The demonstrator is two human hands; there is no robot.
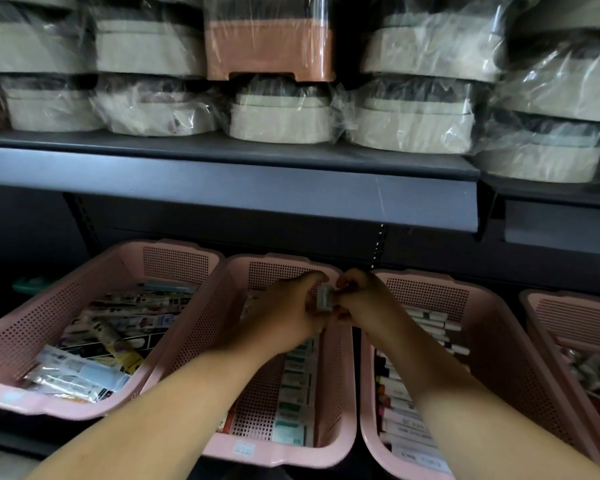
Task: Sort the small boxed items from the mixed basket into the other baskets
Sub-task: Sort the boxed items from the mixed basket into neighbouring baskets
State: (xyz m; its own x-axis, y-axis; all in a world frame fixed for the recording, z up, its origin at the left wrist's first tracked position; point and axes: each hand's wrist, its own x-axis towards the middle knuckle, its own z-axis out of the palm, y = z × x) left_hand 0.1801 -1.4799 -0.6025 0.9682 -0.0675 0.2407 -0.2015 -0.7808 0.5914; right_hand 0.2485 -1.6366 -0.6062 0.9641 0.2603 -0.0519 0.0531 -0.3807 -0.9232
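Four pink perforated baskets are shown side by side on the lower shelf: leftmost basket (32,344), second basket (335,393), third basket (499,362) and rightmost basket (568,308). One small grey-green box (324,298) is held between both hands above the far end of the second basket, its long axis roughly upright. The left hand (284,317) is curled around its left side; the right hand (364,303) pinches its right side. Print on the box and on the near-rim sticker (244,448) cannot be read. Boxed items are ranked near to far in the second and third baskets.
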